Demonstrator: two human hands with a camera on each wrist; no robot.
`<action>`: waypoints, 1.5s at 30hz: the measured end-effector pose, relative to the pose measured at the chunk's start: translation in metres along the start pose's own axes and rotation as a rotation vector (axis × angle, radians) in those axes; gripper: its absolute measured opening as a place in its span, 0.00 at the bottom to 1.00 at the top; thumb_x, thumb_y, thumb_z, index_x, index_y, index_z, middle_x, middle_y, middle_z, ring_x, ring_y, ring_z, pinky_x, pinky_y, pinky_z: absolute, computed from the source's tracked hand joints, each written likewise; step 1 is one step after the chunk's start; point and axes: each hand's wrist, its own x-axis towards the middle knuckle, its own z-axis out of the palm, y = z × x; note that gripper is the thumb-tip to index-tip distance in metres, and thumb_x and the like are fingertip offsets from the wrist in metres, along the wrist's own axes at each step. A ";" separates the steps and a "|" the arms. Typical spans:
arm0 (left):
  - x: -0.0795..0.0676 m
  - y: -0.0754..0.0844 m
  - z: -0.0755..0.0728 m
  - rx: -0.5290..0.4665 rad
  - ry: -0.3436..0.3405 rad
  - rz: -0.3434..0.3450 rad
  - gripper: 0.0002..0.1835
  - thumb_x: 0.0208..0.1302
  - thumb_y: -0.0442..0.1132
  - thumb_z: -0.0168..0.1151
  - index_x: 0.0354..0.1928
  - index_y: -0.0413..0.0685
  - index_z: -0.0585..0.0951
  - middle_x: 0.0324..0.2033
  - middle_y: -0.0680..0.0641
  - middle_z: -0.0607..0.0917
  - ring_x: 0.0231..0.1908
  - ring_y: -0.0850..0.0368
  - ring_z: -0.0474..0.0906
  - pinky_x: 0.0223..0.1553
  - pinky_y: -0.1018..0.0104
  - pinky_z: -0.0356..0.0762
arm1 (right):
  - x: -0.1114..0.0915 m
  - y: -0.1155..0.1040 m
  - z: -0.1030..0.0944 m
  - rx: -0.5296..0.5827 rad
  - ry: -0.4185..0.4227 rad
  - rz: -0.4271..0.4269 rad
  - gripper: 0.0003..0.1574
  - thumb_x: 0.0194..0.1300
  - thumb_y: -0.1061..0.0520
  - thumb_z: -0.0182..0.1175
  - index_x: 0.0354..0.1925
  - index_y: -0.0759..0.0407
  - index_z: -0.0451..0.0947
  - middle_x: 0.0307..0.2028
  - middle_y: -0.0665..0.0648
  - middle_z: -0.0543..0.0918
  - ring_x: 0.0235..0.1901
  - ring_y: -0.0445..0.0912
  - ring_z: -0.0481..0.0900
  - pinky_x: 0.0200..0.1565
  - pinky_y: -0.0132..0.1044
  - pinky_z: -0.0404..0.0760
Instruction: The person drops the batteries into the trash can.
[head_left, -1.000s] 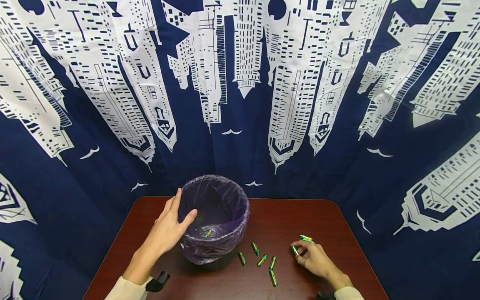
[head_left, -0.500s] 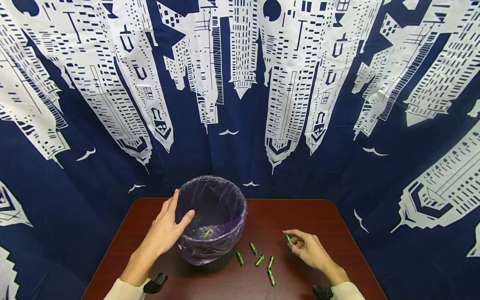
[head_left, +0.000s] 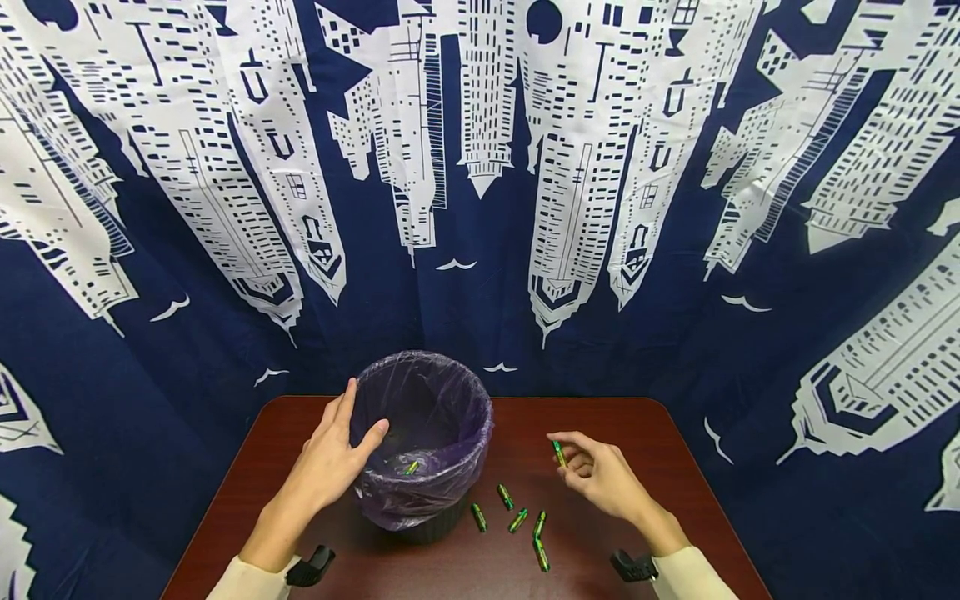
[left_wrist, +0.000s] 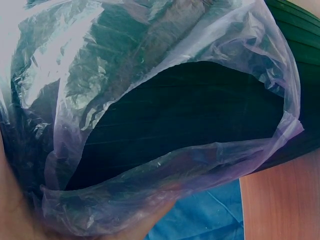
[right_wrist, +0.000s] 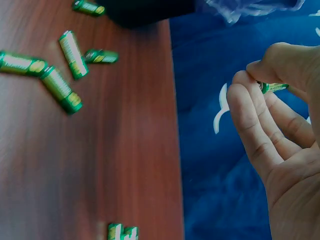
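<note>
Batteries in green and yellow lay before you on the red-brown worktop. At far left, your cream sleeve ended at a black device on the wrist. Your left hand was spread against the left side of the dark bin, its fingers straight along the outside and its thumb reaching over the rim. Inside the bin's purplish see-through liner, you had one battery lying near the bottom. Just right of the bin sat five more: one slanted nearest it, two close beside that, and a last pair meeting end to end at an angle. Farther right, your right hand was raised over the worktop, pinching a tilted battery between thumb and fingers, well apart from the bin. Your right wrist view also caught two other batteries side by side on the worktop, cut off by the lower edge. Behind everything hung a navy curtain with upside-down white buildings.
</note>
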 end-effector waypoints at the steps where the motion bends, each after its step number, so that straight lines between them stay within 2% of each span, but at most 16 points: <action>1: 0.000 0.000 0.000 0.000 0.000 0.000 0.57 0.87 0.69 0.57 0.98 0.49 0.42 0.92 0.29 0.57 0.85 0.19 0.69 0.82 0.17 0.67 | 0.002 -0.003 0.000 0.011 0.002 -0.008 0.40 0.71 0.75 0.74 0.76 0.54 0.84 0.50 0.59 0.94 0.40 0.38 0.95 0.45 0.31 0.94; 6: 0.000 0.002 -0.001 -0.002 -0.002 -0.002 0.57 0.87 0.69 0.57 0.98 0.49 0.42 0.92 0.29 0.57 0.85 0.20 0.69 0.82 0.16 0.66 | 0.015 -0.022 -0.001 0.042 0.026 -0.048 0.39 0.72 0.72 0.78 0.76 0.55 0.84 0.49 0.59 0.93 0.41 0.45 0.95 0.46 0.30 0.94; 14: 0.000 0.001 -0.001 -0.002 -0.007 -0.009 0.57 0.87 0.70 0.57 0.98 0.51 0.41 0.92 0.29 0.56 0.84 0.19 0.69 0.81 0.16 0.67 | 0.036 -0.058 -0.006 0.032 0.053 -0.120 0.36 0.70 0.68 0.82 0.74 0.58 0.86 0.46 0.58 0.95 0.41 0.37 0.93 0.46 0.32 0.96; 21: 0.001 0.000 -0.001 0.000 0.004 0.000 0.57 0.86 0.71 0.57 0.98 0.50 0.42 0.92 0.29 0.57 0.85 0.20 0.69 0.82 0.17 0.67 | 0.057 -0.086 -0.009 0.001 0.067 -0.191 0.35 0.70 0.64 0.83 0.72 0.58 0.87 0.45 0.55 0.96 0.41 0.37 0.93 0.46 0.31 0.95; 31: 0.000 0.000 -0.001 -0.018 -0.023 -0.010 0.61 0.84 0.72 0.60 0.98 0.49 0.40 0.93 0.30 0.53 0.86 0.19 0.66 0.83 0.17 0.65 | 0.090 -0.123 -0.013 -0.049 0.058 -0.311 0.31 0.72 0.61 0.83 0.70 0.58 0.88 0.39 0.50 0.95 0.38 0.39 0.94 0.44 0.42 0.97; 40: 0.002 0.000 -0.005 -0.036 -0.076 -0.003 0.68 0.79 0.72 0.67 0.97 0.47 0.37 0.93 0.28 0.51 0.87 0.19 0.64 0.83 0.18 0.66 | 0.119 -0.150 -0.010 -0.063 0.018 -0.352 0.32 0.69 0.59 0.86 0.68 0.60 0.89 0.41 0.53 0.96 0.39 0.41 0.95 0.49 0.45 0.98; 45: 0.002 0.002 -0.007 -0.022 -0.096 -0.003 0.70 0.77 0.75 0.67 0.97 0.48 0.35 0.94 0.28 0.50 0.87 0.18 0.63 0.82 0.17 0.67 | 0.134 -0.161 -0.007 -0.069 0.010 -0.391 0.31 0.68 0.59 0.86 0.67 0.59 0.90 0.46 0.55 0.95 0.42 0.42 0.96 0.54 0.40 0.97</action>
